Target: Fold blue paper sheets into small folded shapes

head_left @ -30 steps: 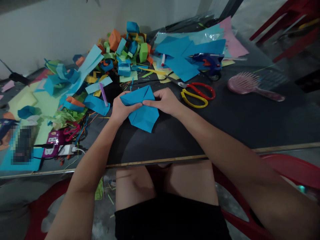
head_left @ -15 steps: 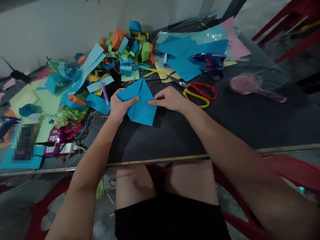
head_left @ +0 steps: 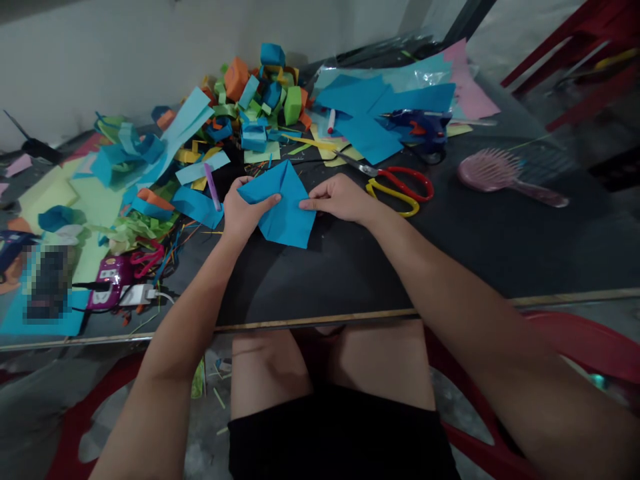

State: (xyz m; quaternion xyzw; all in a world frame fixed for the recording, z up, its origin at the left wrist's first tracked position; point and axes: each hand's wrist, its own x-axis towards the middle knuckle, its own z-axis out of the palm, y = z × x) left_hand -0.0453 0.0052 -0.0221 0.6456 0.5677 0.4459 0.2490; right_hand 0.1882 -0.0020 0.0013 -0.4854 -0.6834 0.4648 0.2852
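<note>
A folded sheet of blue paper [head_left: 290, 217] is held between both hands above the dark table. My left hand [head_left: 245, 203] grips its left side, with the thumb on top and most fingers hidden beneath the paper. At the right edge, my right hand [head_left: 337, 199] pinches the paper between thumb and fingers. A crease runs down from the paper's top corner. Just right of my right hand lie scissors [head_left: 407, 183] with red and yellow handles. A purple pen [head_left: 212, 187] lies left of my left hand.
Coloured paper loops [head_left: 254, 137] are heaped at the back. Blue sheets [head_left: 370, 137] and a glue gun [head_left: 423, 127] lie behind the scissors. A pink hairbrush [head_left: 487, 172] is at the right. A purple power strip [head_left: 111, 283] and a blurred dark object [head_left: 49, 283] sit at the left.
The blue paper and my left hand have shifted very slightly to the right. The grip of both hands looks the same.
</note>
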